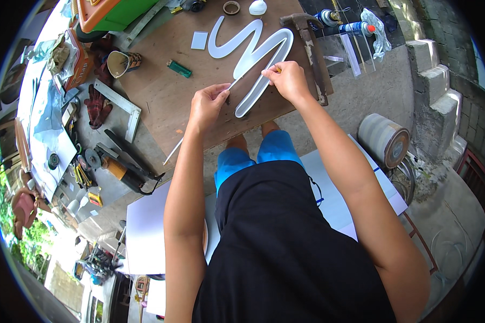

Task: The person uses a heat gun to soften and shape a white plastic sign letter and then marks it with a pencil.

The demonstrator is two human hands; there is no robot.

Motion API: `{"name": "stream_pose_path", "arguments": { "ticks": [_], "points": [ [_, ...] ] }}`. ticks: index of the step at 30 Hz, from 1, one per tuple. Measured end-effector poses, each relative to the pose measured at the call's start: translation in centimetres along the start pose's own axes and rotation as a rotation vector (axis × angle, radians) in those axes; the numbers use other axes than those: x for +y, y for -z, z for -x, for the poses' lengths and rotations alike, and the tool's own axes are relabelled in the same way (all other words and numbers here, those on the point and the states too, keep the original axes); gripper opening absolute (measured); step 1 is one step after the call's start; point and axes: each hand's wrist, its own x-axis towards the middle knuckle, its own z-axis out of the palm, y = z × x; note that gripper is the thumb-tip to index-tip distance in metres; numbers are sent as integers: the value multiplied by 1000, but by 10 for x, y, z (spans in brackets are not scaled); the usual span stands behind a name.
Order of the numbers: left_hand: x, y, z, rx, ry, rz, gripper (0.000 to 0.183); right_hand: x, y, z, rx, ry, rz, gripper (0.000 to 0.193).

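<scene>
White, slim strip (235,82) is clamped in left grip (207,105) — right grip (289,81) pinches something yellow (278,70).

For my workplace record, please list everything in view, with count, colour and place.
Board: 1, brown, upper centre
Wavy shape: 1, white, on board
Strip: 1, white, over board
Hammer: 1, brown, board's right
Lighter: 1, green, on board
Tape roll: 1, brown, board's top
Bottle: 1, white, board's top
Cans: 2, blue, upper right
Cup: 1, cream, board's left
L-square: 1, silver, left
Grinder: 1, yellow-black, left
Bin: 1, green-orange, upper left
Drum: 1, grey, right
Panels: 2+, white, lower half
Small items: uncountable, mixed colours, left
Shorts: 1, blue, centre
Shirt: 1, black, lower centre
Left hand: 1, bare, holding strip
Right hand: 1, bare, holding something yellow
</scene>
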Motion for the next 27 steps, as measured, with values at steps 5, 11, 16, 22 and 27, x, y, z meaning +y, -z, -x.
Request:
{"name": "stream_pose_path", "arguments": {
  "ticks": [5,11,16,22,27],
  "points": [
    [-2,0,-1,1,5,23,32,0,-1,0,3,5,5,25],
    [2,-1,1,5,8,11,32,-1,1,1,-3,-11,13,25],
    [6,-1,2,4,13,32,32,2,0,2,-3,13,-7,25],
    [0,0,0,5,7,32,32,1,-5,8,-11,14,22,27],
    [4,-1,1,6,14,12,33,4,-6,6,-5,32,29,28]
  ]
}}
